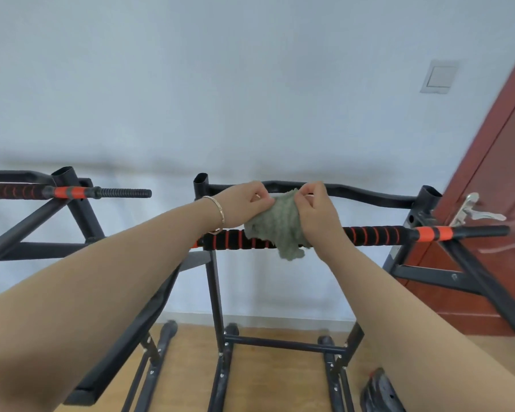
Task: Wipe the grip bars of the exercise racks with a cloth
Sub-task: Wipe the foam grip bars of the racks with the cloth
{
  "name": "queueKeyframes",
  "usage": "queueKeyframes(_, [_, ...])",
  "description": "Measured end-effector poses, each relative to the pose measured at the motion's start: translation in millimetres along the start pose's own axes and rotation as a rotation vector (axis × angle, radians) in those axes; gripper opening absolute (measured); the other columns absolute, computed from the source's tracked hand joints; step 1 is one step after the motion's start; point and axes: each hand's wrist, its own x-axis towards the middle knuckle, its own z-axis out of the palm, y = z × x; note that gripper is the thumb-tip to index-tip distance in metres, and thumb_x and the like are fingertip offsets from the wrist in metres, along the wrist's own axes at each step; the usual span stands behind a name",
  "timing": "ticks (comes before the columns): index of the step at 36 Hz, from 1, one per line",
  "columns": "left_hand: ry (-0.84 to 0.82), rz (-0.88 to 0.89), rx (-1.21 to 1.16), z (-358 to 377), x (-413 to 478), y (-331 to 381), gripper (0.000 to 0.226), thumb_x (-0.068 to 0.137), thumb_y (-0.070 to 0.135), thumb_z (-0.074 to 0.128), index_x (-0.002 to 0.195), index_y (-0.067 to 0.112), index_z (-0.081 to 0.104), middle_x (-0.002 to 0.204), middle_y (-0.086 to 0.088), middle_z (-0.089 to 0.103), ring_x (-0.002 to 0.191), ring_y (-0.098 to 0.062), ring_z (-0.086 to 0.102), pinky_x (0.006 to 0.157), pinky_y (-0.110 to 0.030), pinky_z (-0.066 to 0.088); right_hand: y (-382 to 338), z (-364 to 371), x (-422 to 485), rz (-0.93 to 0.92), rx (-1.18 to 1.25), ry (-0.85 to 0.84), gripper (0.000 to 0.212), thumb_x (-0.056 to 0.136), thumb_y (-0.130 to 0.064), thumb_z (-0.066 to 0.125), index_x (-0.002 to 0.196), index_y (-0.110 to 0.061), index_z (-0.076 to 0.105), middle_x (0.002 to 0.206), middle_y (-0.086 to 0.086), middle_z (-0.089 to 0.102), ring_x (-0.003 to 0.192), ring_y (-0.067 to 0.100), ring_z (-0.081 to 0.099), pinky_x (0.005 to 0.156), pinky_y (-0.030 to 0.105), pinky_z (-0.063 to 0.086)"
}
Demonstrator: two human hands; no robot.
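A grey-green cloth [275, 226] hangs in front of the black-and-orange padded grip bar [372, 235] of the middle exercise rack [214, 292]. My left hand [244, 203] pinches the cloth's upper left edge. My right hand [315, 212] pinches its upper right edge, and the cloth's lower part drapes over the bar between my wrists. A second grip bar [18, 191] with the same orange stripes belongs to the rack at the left.
A curved black top bar [366, 193] runs behind my hands. A red-brown door [494, 179] with a metal handle [473, 211] stands at the right, close to the bar's end. The rack feet stand on a wooden floor [274, 379]. A dark object [381, 394] lies at the bottom right.
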Motion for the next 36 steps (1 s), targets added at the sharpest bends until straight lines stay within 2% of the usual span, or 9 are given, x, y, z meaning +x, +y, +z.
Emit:
queueKeyframes(4, [-0.011, 0.064, -0.241, 15.0, 1.5, 27.5, 0.02, 0.093, 0.036, 0.063, 0.1, 0.021, 0.052, 0.068, 0.008, 0.058, 0.056, -0.006, 0.052, 0.059, -0.023, 0.044, 1.0, -37.8, 8.4, -0.056, -0.166, -0.045, 0.01, 0.105, -0.03, 0.043, 0.103, -0.022, 0.048, 0.088, 0.006, 0.063, 0.071, 0.014, 0.053, 0.062, 0.03, 0.044])
queueKeyframes(7, [-0.166, -0.057, -0.496, 25.9, 3.0, 36.6, 0.034, 0.087, 0.027, 0.073, 0.113, 0.017, 0.054, 0.093, -0.007, 0.066, 0.068, -0.022, 0.071, 0.066, -0.034, 0.06, 6.0, -61.6, 12.9, -0.043, -0.312, -0.179, 0.012, 0.104, -0.035, 0.044, 0.1, -0.025, 0.049, 0.077, 0.006, 0.057, 0.06, 0.015, 0.046, 0.055, 0.029, 0.039])
queueKeyframes(11, [-0.357, -0.21, -0.263, 36.4, 3.9, 36.1, 0.032, 0.08, 0.042, 0.078, 0.089, 0.012, 0.07, 0.083, -0.009, 0.069, 0.069, -0.019, 0.067, 0.062, -0.026, 0.055, 10.6, -79.0, 13.0, 0.024, -0.423, -0.359, 0.011, 0.104, -0.036, 0.046, 0.099, -0.027, 0.051, 0.078, 0.002, 0.063, 0.06, 0.014, 0.051, 0.053, 0.026, 0.039])
queueKeyframes(13, [-0.354, -0.235, -0.268, 39.5, 3.8, 33.5, 0.038, 0.075, 0.044, 0.081, 0.087, 0.009, 0.072, 0.088, -0.012, 0.073, 0.079, -0.024, 0.07, 0.079, -0.034, 0.058, 12.9, -82.2, 12.6, 0.022, -0.458, -0.412, 0.011, 0.103, -0.035, 0.049, 0.097, -0.027, 0.052, 0.081, 0.0, 0.066, 0.062, 0.013, 0.054, 0.052, 0.024, 0.039])
queueKeyframes(15, [-0.323, -0.217, -0.337, 41.7, 1.5, 32.4, 0.034, 0.076, 0.038, 0.081, 0.085, 0.007, 0.07, 0.085, -0.01, 0.074, 0.077, -0.023, 0.07, 0.08, -0.033, 0.056, 15.6, -84.3, 13.2, 0.012, -0.47, -0.421, 0.011, 0.102, -0.036, 0.05, 0.097, -0.027, 0.054, 0.085, 0.001, 0.069, 0.062, 0.012, 0.056, 0.048, 0.02, 0.039])
queueKeyframes(20, [-0.139, -0.166, -0.366, 47.9, -2.7, 31.2, 0.025, 0.082, 0.033, 0.077, 0.075, 0.017, 0.059, 0.059, 0.007, 0.058, 0.051, -0.011, 0.051, 0.049, -0.022, 0.039, 24.3, -87.7, 19.7, -0.01, -0.396, -0.4, 0.011, 0.1, -0.035, 0.055, 0.093, -0.027, 0.055, 0.084, 0.011, 0.07, 0.06, 0.015, 0.054, 0.055, 0.025, 0.045])
queueKeyframes(28, [0.163, -0.121, -0.186, 59.3, -1.8, 26.0, 0.026, 0.086, 0.046, 0.069, 0.092, 0.026, 0.054, 0.08, 0.005, 0.064, 0.069, -0.013, 0.062, 0.064, -0.03, 0.053, 28.0, -90.3, 32.5, -0.061, -0.292, -0.391, 0.01, 0.1, -0.032, 0.052, 0.093, -0.026, 0.053, 0.07, 0.007, 0.057, 0.055, 0.018, 0.047, 0.04, 0.027, 0.041])
queueKeyframes(34, [0.332, -0.116, -0.253, 58.7, 11.1, 19.0, 0.03, 0.085, 0.038, 0.071, 0.107, 0.032, 0.052, 0.1, 0.005, 0.059, 0.081, -0.017, 0.063, 0.054, -0.027, 0.052, 26.4, -84.2, 65.0, -0.193, -0.416, -0.331, 0.01, 0.099, -0.031, 0.054, 0.095, -0.023, 0.057, 0.066, 0.001, 0.054, 0.058, 0.014, 0.043, 0.057, 0.029, 0.038])
queueKeyframes(36, [0.419, -0.109, -0.192, 59.9, 21.5, 14.4, 0.03, 0.087, 0.029, 0.069, 0.113, 0.03, 0.053, 0.106, 0.003, 0.055, 0.089, -0.02, 0.059, 0.064, -0.032, 0.054, 29.2, -81.2, 77.0, -0.188, -0.43, -0.327, 0.01, 0.099, -0.031, 0.055, 0.097, -0.022, 0.059, 0.074, -0.003, 0.062, 0.064, 0.014, 0.051, 0.061, 0.029, 0.04])
